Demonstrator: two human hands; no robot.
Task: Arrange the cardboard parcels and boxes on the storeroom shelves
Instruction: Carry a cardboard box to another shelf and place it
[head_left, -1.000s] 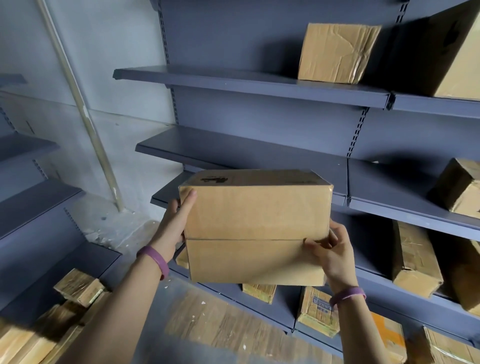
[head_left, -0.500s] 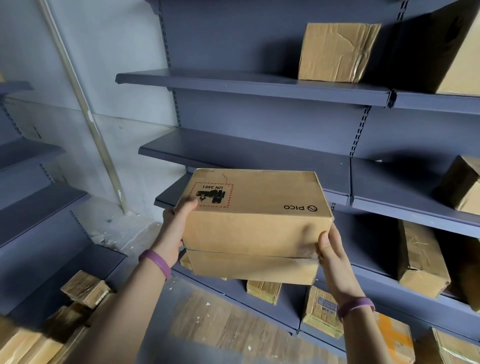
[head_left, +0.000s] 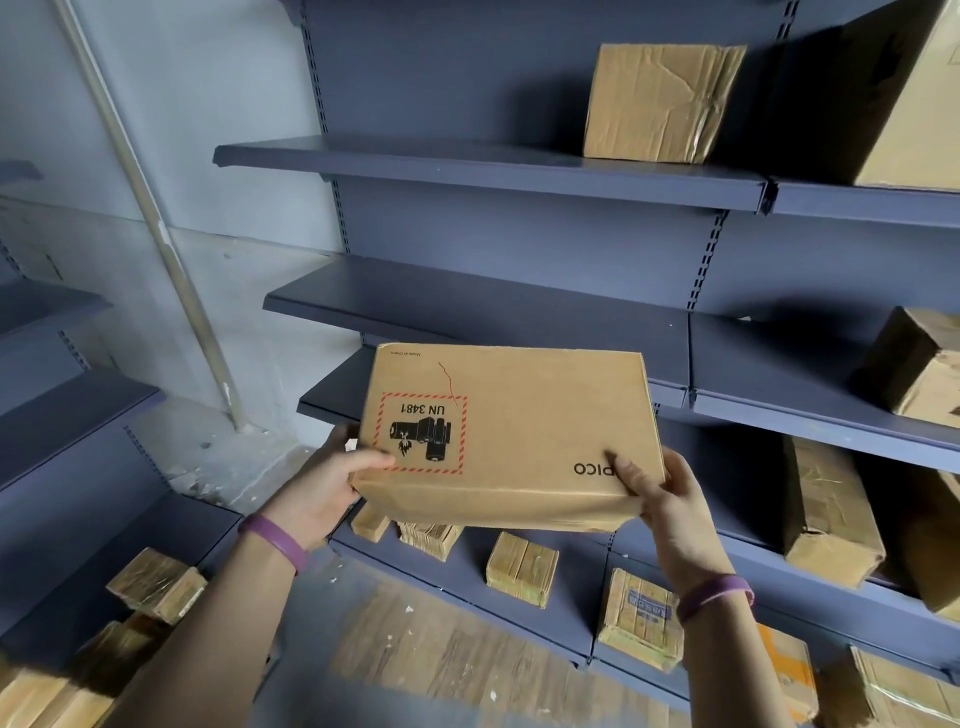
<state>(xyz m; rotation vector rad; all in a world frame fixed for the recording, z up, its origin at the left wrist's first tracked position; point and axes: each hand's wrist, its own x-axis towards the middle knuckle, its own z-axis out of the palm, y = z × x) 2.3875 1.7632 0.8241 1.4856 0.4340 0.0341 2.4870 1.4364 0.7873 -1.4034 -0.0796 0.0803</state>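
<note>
Box held in the air before the shelves, top tilted toward camera | left hand grips its left corner | right hand grips its right corner

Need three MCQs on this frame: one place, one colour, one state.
1. Where does the crumpled box sit? A upper shelf B floor C in a hand
2. What colour is the left wristband? A green B purple C white
3. The UN 3481 box is: A on a shelf B on the floor C held in both hands
Key: A, it rests on that shelf; B, the band is purple; C, the left hand and right hand grip its near corners.
</note>
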